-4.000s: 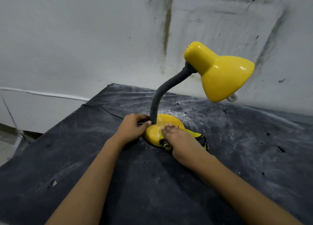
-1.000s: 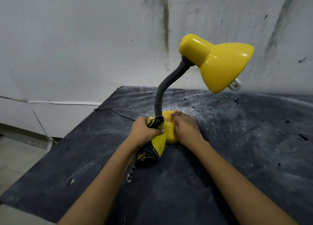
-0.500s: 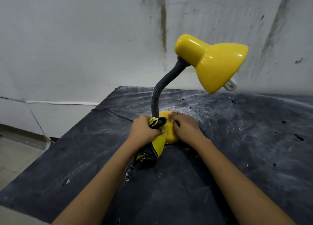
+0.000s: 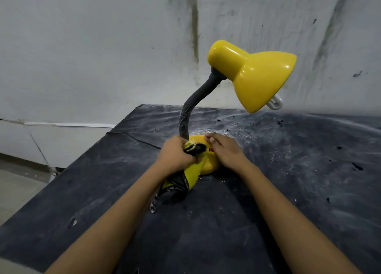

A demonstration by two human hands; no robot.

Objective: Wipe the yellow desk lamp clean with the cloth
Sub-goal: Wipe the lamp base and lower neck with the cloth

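The yellow desk lamp [image 4: 255, 76] stands on the dark table, its shade tilted down to the right on a grey flexible neck [image 4: 186, 113]. Its round yellow base [image 4: 208, 162] sits between my hands. My left hand [image 4: 175, 156] is shut on a bunched yellow-and-black cloth [image 4: 181, 183], which hangs down to the table on the near left of the base. My right hand [image 4: 224, 150] rests on the base's right side, fingers curled at its top. A small red switch [image 4: 211, 149] shows between the hands.
The table [image 4: 288, 191] wears a dusty black cover with white smears and small holes. A thin black cord [image 4: 132, 136] runs left from the lamp toward the table's left edge. A stained white wall [image 4: 103, 47] stands close behind. Floor lies at the lower left.
Four seconds ago my right hand held the cloth on the base and my left hand held the neck's foot; now the left hand grips the cloth and the right steadies the base. Little movement lately.
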